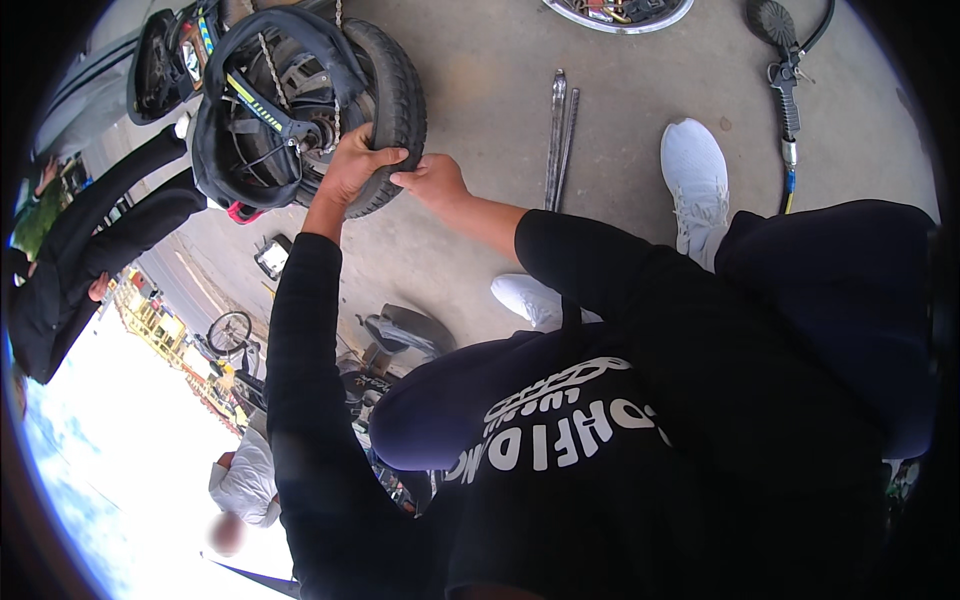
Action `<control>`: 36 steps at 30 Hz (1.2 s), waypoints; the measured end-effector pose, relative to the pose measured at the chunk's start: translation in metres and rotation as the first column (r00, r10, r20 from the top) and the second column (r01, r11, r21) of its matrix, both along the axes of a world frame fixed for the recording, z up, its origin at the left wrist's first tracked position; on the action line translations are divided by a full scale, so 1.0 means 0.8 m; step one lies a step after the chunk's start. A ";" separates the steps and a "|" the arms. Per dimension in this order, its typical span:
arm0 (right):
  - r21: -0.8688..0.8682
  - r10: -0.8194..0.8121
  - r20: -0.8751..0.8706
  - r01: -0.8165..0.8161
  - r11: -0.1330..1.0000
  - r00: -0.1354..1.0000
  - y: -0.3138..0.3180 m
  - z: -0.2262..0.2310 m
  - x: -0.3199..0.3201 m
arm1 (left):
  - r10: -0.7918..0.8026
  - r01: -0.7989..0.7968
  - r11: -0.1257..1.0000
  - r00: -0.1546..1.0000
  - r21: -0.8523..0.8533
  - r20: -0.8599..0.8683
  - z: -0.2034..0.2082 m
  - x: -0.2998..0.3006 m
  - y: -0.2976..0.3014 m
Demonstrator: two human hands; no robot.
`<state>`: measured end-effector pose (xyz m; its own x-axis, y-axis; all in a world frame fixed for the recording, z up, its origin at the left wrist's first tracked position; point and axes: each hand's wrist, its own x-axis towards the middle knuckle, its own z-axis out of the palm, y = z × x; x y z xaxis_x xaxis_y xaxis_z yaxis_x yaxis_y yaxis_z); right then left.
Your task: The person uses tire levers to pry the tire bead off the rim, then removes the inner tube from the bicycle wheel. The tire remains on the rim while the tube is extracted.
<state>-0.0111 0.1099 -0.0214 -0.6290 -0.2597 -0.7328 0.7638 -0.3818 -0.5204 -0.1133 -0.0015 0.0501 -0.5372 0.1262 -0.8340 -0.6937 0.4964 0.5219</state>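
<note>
A motorcycle wheel stands at the upper left, with a black treaded tire (400, 85) around its dark rim. A limp black inner tube (215, 150) hangs in a loop outside the wheel, in front of the swingarm (255, 100). A loose drive chain (268, 65) dangles across the spokes. My left hand (357, 168) is closed on the lower part of the tire, its thumb lying over the tread. Close beside it, my right hand (438, 183) grips the tire's outer edge, thumb toward the left hand. Its curled fingers are partly hidden.
Two metal bars (556, 140) lie on the concrete right of the wheel. A round metal bowl (620, 22) of tools sits at the top; a tire inflator (788, 100) with hose lies at right. Near my white shoes (692, 165) is a dark seat-like part (408, 328). Another person's black-trousered legs (130, 200) are at left.
</note>
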 end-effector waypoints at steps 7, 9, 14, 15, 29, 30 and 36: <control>-0.139 0.534 -0.274 -0.582 0.801 0.800 0.071 -0.049 -0.049 | -0.238 0.186 0.937 0.959 -0.294 -0.152 0.008 0.015 0.024; -0.391 0.320 -0.145 -0.351 0.851 0.936 0.102 -0.044 -0.065 | -0.369 0.230 0.865 0.894 -0.447 -0.253 0.014 0.036 0.038; -0.512 0.203 -0.097 -0.224 0.830 0.974 0.116 -0.040 -0.124 | -0.754 0.412 0.550 0.619 -0.726 -0.220 0.000 0.063 0.014; -0.468 0.252 -0.087 -0.263 0.844 0.964 0.111 -0.040 -0.126 | -0.829 0.444 0.454 0.528 -0.773 -0.184 0.001 0.061 0.012; -0.564 0.098 -0.019 -0.091 0.821 0.995 0.115 -0.047 -0.089 | -0.176 -0.029 0.867 0.916 -0.498 -0.360 -0.004 0.005 0.093; -0.583 0.084 -0.021 -0.080 0.808 0.996 0.113 -0.049 -0.085 | -0.238 -0.012 0.822 0.901 -0.569 -0.362 -0.006 0.007 0.088; -0.639 0.015 0.017 -0.001 0.769 1.000 0.095 -0.056 -0.068 | -0.005 -0.107 0.947 0.937 -0.304 -0.348 -0.018 0.014 0.043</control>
